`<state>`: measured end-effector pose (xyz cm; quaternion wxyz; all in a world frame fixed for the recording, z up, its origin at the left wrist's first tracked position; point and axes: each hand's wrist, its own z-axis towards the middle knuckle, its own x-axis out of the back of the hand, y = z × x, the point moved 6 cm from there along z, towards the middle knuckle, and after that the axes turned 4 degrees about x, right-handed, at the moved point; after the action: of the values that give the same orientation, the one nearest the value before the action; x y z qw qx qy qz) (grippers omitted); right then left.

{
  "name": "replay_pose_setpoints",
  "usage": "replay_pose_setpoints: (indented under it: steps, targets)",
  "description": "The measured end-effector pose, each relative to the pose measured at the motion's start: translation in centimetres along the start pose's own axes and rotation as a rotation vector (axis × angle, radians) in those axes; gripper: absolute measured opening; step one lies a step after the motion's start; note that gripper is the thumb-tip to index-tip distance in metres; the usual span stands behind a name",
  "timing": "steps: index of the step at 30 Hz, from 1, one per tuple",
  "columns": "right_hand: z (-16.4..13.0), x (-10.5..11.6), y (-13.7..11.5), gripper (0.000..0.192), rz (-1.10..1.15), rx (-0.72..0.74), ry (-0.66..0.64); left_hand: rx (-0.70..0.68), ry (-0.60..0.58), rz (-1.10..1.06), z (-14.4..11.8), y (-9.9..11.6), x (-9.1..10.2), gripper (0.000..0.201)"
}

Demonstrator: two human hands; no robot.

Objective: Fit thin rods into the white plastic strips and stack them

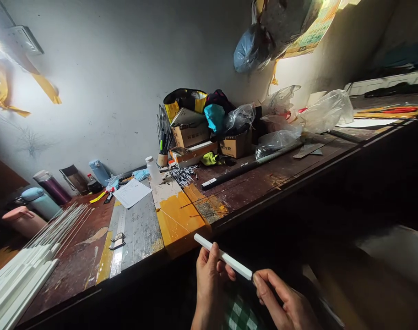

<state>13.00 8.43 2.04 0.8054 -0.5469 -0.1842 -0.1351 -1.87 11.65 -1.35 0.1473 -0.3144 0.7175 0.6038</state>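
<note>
White stick held before the table

My left grip is wrapped around the stick, thumb on top; the stick slants toward my right grip, whose fingertips are at its near end. I cannot tell whether they clasp it. On the table are a paper sheet, an upright white bottle and, far left, white strips.

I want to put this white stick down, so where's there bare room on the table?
The white stick should fit on the grey strip, bare between the paper and front edge, left of the wide yellow patch. A stained brown patch lies free between the white strips and narrow yellow tape. Crowded: boxes and bags along the wall, bottles at far left.
</note>
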Motion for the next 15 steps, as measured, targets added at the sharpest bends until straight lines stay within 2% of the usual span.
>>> replay_pose_setpoints:
  steps: [4, 9, 15]
  targets:
    - [0.1, -1.1, 1.0, 0.029, 0.062, 0.036, -0.018, -0.027, 0.017, 0.011, 0.5, 0.5, 0.4, 0.045]
    - [-0.3, -1.0, 0.9, 0.028, 0.081, -0.037, 0.066, -0.03, 0.008, 0.018, 0.8, 0.4, 0.6, 0.044]
    - [0.0, -1.7, 1.0, 0.033, 0.071, -0.004, 0.009, -0.016, -0.011, 0.018, 0.7, 0.0, 0.6, 0.043]
